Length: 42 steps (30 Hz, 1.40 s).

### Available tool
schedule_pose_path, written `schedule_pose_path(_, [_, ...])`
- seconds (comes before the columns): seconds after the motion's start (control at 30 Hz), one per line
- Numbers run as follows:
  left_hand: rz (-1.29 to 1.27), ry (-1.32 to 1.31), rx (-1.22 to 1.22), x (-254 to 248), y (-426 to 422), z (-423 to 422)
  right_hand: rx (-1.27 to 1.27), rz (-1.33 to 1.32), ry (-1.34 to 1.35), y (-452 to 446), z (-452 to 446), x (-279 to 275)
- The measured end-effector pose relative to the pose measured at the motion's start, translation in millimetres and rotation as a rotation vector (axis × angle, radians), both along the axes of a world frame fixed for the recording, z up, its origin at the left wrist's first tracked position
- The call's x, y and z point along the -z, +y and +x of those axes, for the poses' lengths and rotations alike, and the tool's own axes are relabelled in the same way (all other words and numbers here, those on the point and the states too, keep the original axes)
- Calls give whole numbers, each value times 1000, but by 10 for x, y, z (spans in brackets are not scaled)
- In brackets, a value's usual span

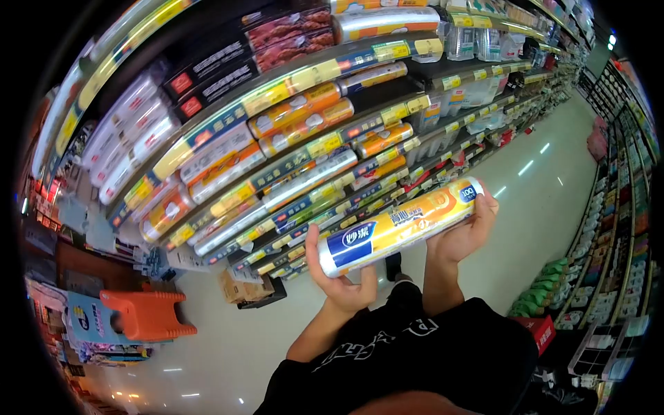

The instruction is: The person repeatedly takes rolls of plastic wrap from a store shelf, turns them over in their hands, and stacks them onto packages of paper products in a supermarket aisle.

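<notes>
Left hand (347, 292) and right hand (470, 234), half-curled, hold opposite ends of the yellow roll (404, 225); best keep weight shared evenly

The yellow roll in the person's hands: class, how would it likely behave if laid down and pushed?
The yellow roll would probably roll, being cylindrical. Its glossy wrapper may feel slippery. It seems stiff, lying straight between left hand and right hand.

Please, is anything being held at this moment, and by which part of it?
Yes, a yellow-and-white wrapped roll. It is held near both ends: the left hand at one, the right hand at the other.
</notes>
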<state>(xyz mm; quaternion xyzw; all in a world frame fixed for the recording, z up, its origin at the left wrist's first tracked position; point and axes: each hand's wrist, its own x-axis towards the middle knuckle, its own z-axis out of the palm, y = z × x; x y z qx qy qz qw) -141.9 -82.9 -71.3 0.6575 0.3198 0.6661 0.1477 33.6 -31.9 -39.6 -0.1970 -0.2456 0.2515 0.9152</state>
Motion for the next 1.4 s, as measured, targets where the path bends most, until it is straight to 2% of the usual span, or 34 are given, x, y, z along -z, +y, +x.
schedule_pose_path(0.1, [-59, 157, -59, -44, 480, 100, 30, -75, 29, 444, 246, 57])
schedule_pose_path(0.13, [-92, 129, -42, -34, 677, 146, 48, -85, 34, 622, 331, 76])
schedule_pose_path(0.2, [-36, 308, -165, -186, 1092, 235, 76, -108, 40, 996, 510, 100])
schedule_pose_path(0.23, [-190, 250, -159, -262, 1251, 340, 72, -98, -6, 1219, 650, 179])
schedule_pose_path(0.33, [-88, 607, -357, -330, 1871, 418, 101, -297, -194, 1928, 957, 182])
schedule_pose_path(0.47, [-105, 648, -434, -459, 2563, 702, -57, -434, -450, 2588, 1180, 45])
schedule_pose_path(0.5, [-90, 659, -473, -470, 2712, 766, -62, -497, -582, 2764, 1252, 75])
schedule_pose_path(0.6, [-94, 724, -562, -527, 3057, 875, 169, -709, -956, 3108, 1377, 73])
schedule_pose_path(0.63, [-103, 741, -582, -507, 3170, 879, 84, -713, -936, 3203, 1395, 57])
schedule_pose_path(0.73, [-250, 798, -604, -428, 3353, 914, 61, -671, -1069, 3403, 1440, 2])
schedule_pose_path(0.77, [-257, 800, -601, -438, 3392, 934, 72, -655, -1137, 3431, 1447, 7])
schedule_pose_path(0.8, [-262, 800, -597, -437, 3436, 950, 228, -496, -1152, 3467, 1399, 4])
schedule_pose_path(0.87, [-298, 785, -595, -349, 3538, 948, 187, -486, -1102, 3452, 1344, -31])
schedule_pose_path(0.97, [-311, 864, -668, -204, 3591, 940, -138, -262, -829, 3601, 1324, 206])
schedule_pose_path(1.07, [-347, 822, -655, -218, 3529, 966, -310, -302, -749, 3670, 1292, 291])
schedule_pose_path(1.1, [-337, 793, -628, -224, 3494, 953, -290, -306, -783, 3719, 1299, 336])
schedule_pose_path(1.2, [-134, 769, -822, -383, 3224, 983, -240, -331, -808, 3915, 1249, 435])
schedule_pose_path(1.27, [-150, 697, -783, -271, 2972, 898, -249, -250, -756, 4021, 1229, 558])
schedule_pose_path(1.3, [-138, 678, -784, -221, 2812, 845, -238, -224, -709, 3887, 1152, 385])
schedule_pose_path(1.33, [-128, 660, -789, -197, 2629, 792, -113, -106, -644, 3841, 1059, 398])
schedule_pose_path(1.4, [-197, 643, -817, -160, 2234, 703, -210, -61, -639, 3649, 941, 425])
